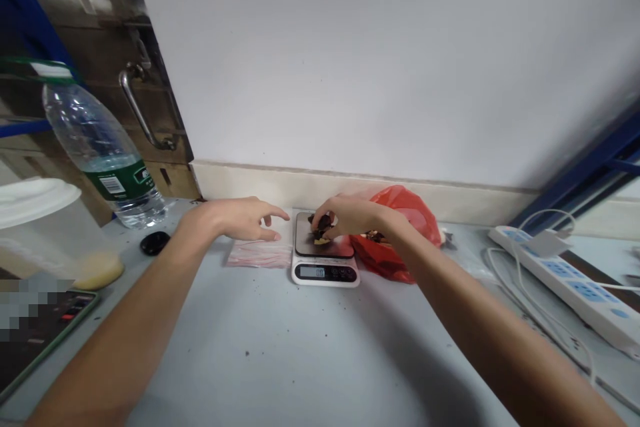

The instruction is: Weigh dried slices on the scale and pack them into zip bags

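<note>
A small digital scale (326, 274) with a dark metal plate stands on the table against the wall; its display looks like 0.0. My right hand (345, 215) is over the plate, fingers closed around a few dark brown, dried-looking pieces (321, 229) with a pale yellowish edge. Whether they touch the plate I cannot tell. My left hand (253, 219) hovers left of the scale, thumb and fingers apart, holding nothing. Under it lies a stack of clear zip bags (260, 255) with pinkish edges. Right of the scale, a red plastic bag (400, 213) lies open with similar dark pieces inside, partly behind my right forearm.
At left stand a water bottle (113, 147) and a white-lidded tub (40, 227), near a black oval object (155, 243) and a phone-like device (45, 333). A power strip (570, 280) with white cables lies at right. Dark crumbs dot the table (280, 373).
</note>
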`<state>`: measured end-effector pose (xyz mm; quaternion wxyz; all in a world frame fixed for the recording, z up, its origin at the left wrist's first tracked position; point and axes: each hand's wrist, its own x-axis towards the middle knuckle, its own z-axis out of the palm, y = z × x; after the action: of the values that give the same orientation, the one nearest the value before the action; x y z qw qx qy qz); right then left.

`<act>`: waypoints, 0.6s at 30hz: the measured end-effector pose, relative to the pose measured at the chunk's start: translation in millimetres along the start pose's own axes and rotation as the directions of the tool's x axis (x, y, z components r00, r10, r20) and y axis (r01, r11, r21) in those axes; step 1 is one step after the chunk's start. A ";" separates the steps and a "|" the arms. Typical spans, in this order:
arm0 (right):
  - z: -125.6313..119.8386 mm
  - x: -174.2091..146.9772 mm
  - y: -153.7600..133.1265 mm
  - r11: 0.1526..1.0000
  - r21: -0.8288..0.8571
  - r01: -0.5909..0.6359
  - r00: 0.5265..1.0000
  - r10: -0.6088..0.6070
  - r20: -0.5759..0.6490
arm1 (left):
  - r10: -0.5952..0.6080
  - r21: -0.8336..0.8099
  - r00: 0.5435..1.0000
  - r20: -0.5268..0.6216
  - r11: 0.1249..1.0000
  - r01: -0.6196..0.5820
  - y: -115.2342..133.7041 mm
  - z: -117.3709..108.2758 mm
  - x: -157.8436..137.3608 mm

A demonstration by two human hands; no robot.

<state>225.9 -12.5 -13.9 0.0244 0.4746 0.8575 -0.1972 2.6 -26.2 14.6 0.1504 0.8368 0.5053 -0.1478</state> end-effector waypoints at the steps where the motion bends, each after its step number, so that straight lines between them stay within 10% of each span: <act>1: -0.5 -0.7 1.7 1.000 0.002 0.007 1.000 -0.007 -0.003 | 0.002 0.001 1.000 0.003 1.000 -0.002 -0.2 0.2 0.2; 18: -4.7 -18.6 5.8 0.993 0.088 -0.079 0.978 0.094 -0.189 | 0.079 0.034 0.997 -0.007 0.996 -0.079 -2.2 2.7 6.4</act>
<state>241.5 -23.1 -7.2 -0.0690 0.5289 0.8258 -0.1832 3.2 -21.1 9.3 0.1398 0.8592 0.4698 -0.1467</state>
